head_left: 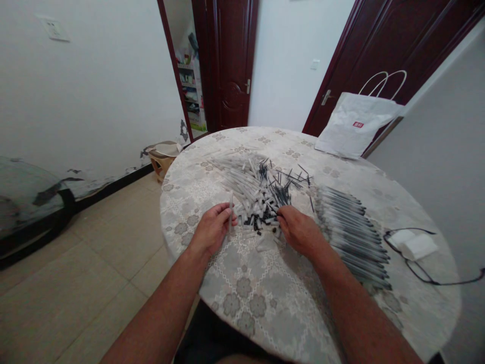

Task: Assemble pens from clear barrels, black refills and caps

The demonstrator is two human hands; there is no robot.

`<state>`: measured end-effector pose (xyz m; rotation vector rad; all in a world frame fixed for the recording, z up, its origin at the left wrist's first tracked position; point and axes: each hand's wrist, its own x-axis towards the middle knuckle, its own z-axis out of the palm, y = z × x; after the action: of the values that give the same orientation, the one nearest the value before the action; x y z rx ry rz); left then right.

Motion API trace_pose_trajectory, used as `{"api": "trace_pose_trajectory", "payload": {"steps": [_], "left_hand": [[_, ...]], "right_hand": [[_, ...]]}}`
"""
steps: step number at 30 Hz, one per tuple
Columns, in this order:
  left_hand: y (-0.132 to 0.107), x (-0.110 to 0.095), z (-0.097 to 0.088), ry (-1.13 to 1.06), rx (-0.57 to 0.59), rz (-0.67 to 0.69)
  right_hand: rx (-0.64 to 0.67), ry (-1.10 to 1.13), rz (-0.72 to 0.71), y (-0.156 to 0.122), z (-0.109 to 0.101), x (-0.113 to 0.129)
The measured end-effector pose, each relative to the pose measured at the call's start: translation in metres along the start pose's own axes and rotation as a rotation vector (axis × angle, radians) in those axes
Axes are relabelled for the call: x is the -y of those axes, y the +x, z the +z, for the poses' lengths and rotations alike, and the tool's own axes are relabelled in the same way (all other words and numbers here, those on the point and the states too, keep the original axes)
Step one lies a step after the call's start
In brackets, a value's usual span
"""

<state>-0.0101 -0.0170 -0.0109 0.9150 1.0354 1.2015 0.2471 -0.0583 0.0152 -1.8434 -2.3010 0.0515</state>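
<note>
My left hand (212, 226) is closed around a translucent pen barrel (231, 205), held nearly upright between thumb and fingers. Across the small parts, my right hand (301, 228) is pinched at the near end of the black pen refills (281, 194); whatever its fingertips grip is hidden. Between the hands lie many small black and clear pen caps (261, 215). Behind them spreads a loose heap of clear pen barrels (237, 174). To the right of my right hand, a neat stack of dark-tipped pens (352, 235) lies side by side.
A round table with a patterned cloth (246, 303) carries everything. Eyeglasses (422, 279) and folded white tissue (419, 246) lie at the right. A white paper bag (350, 129) stands at the far right edge. A small stool (161, 164) sits on the floor behind left.
</note>
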Motion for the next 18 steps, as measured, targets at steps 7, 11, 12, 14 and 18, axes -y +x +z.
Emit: {"api": "trace_pose_trajectory", "payload": {"steps": [7, 11, 12, 14, 18], "left_hand": [[0.001, -0.012, 0.016, -0.396, 0.127, -0.071], [0.004, -0.013, 0.022, -0.405, 0.169, -0.059], [0.005, -0.013, 0.022, -0.399, 0.168, -0.061], [0.006, -0.012, 0.021, -0.387, 0.163, -0.061], [0.006, -0.009, 0.017, -0.380, 0.141, 0.008]], "right_hand": [[-0.028, 0.100, -0.066, 0.001, 0.007, 0.004], [-0.023, 0.078, -0.040, 0.001, 0.006, 0.005], [-0.022, 0.078, -0.041, 0.000, 0.006, 0.005], [-0.011, 0.079, -0.052, 0.000, 0.006, 0.005], [0.062, 0.085, -0.079, -0.002, 0.003, 0.009]]}}
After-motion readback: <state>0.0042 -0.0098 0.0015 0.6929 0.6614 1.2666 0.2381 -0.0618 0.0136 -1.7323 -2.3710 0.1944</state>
